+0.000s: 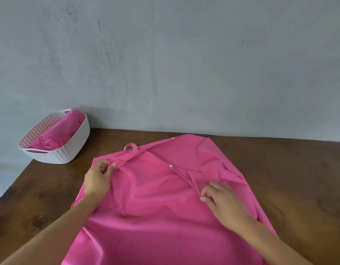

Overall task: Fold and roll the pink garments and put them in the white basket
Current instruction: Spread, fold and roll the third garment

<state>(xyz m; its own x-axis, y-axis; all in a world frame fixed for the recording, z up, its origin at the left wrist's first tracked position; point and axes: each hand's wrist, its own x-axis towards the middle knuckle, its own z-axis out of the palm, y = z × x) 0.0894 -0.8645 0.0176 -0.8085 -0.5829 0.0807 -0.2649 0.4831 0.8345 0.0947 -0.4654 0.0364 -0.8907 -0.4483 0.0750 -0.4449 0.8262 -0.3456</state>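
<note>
A pink garment lies spread on the brown wooden worktop, filling the lower centre of the frame, its hanging loop pointing toward the grey wall. The left hand pinches the cloth's upper left edge between thumb and fingers. The right hand pinches a fold right of centre. At the upper left, the white basket holds a rolled pink garment.
</note>
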